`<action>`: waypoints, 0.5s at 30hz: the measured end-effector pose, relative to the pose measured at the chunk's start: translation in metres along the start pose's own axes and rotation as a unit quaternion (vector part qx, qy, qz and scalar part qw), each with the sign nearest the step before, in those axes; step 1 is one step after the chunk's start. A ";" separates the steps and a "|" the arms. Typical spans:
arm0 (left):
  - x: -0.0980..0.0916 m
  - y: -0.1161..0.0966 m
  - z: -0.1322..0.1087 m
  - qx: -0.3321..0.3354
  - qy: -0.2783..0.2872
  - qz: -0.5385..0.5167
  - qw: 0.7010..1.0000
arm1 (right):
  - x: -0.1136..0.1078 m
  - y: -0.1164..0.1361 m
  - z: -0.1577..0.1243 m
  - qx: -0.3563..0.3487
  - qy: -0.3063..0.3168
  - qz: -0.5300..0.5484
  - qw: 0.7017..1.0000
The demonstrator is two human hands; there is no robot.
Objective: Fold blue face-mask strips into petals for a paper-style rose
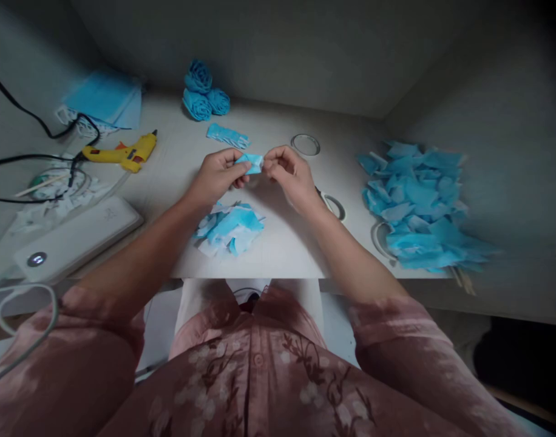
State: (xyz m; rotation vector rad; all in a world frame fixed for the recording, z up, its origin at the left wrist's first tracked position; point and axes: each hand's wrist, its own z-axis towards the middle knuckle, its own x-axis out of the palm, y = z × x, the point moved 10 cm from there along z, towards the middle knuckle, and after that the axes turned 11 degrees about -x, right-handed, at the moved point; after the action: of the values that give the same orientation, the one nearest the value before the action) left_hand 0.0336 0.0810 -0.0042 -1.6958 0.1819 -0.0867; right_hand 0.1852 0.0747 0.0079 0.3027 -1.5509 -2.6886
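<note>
My left hand [220, 176] pinches a small folded piece of blue-and-white mask fabric [254, 163] between thumb and fingers, above the table. At the right end of this piece, the closed fingertips of my right hand [291, 173] meet its edge; their exact grip is partly hidden. Below my left hand lies a small heap of blue and white fabric scraps [235, 227]. Just beyond my hands is a flat blue pleated strip [228, 135]. Scissors with a pale handle [336, 206] lie partly hidden behind my right wrist.
Blue fabric roses [198, 104] stand at the back, with face masks [102, 100] to their left. A yellow glue gun [131, 153], black cables and a white power bank [77, 237] occupy the left. A tape ring [305, 144] and a large blue fabric pile [419, 194] are rightward.
</note>
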 end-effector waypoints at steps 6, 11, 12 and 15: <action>0.000 0.000 0.000 -0.006 0.000 -0.006 1.000 | 0.003 0.008 0.000 -0.023 0.015 -0.041 0.999; 0.001 0.000 0.001 -0.012 0.002 -0.009 1.000 | 0.006 0.005 -0.002 -0.004 0.017 -0.067 0.998; 0.001 0.000 0.001 -0.012 0.003 -0.009 1.000 | 0.007 0.005 -0.002 -0.003 0.019 -0.067 0.998; 0.001 0.001 0.001 -0.014 0.004 -0.011 1.000 | 0.009 0.004 -0.002 0.003 0.022 -0.059 0.998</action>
State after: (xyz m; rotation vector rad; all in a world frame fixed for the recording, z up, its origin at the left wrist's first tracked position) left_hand 0.0352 0.0816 -0.0055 -1.7253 0.1709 -0.1071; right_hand 0.1766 0.0698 0.0087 0.4644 -1.5765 -2.7459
